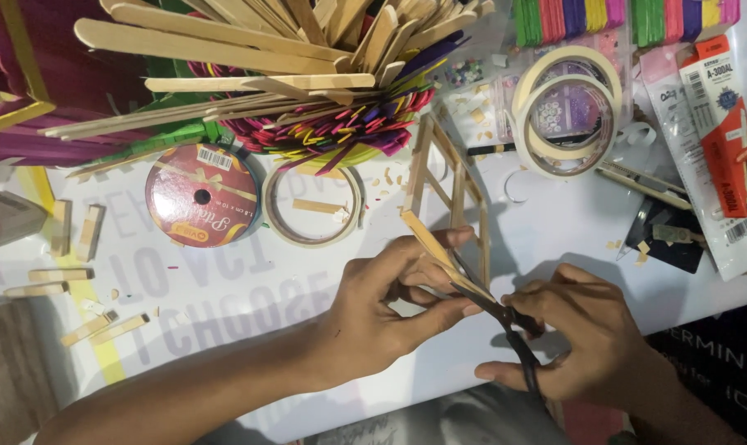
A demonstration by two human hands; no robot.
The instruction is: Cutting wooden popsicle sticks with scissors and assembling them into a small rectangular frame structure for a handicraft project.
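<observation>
Two bare hands at work over a white table (225,288). Left hand (390,309) pinches the lower end of a frame of plain wooden craft sticks (448,189) between thumb and fingers; frame lies tilted, its upper end resting on the table near the tape. Right hand (588,338) is closed around the black handles of one pair of scissors (505,317), thumb and fingers through the loops, blades meeting the frame's lowest stick just beside the left fingertips.

Counted nearby:
- Tape rolls: one flat cream ring (314,206), two stacked cream rings (567,111).
- One red ribbon spool (202,196).
- One holder crammed with plain and coloured sticks (307,82); too many to count.
- Short cut stick pieces (60,280) on the left, about seven.
- One red-and-white packet (724,124) at far right.
</observation>
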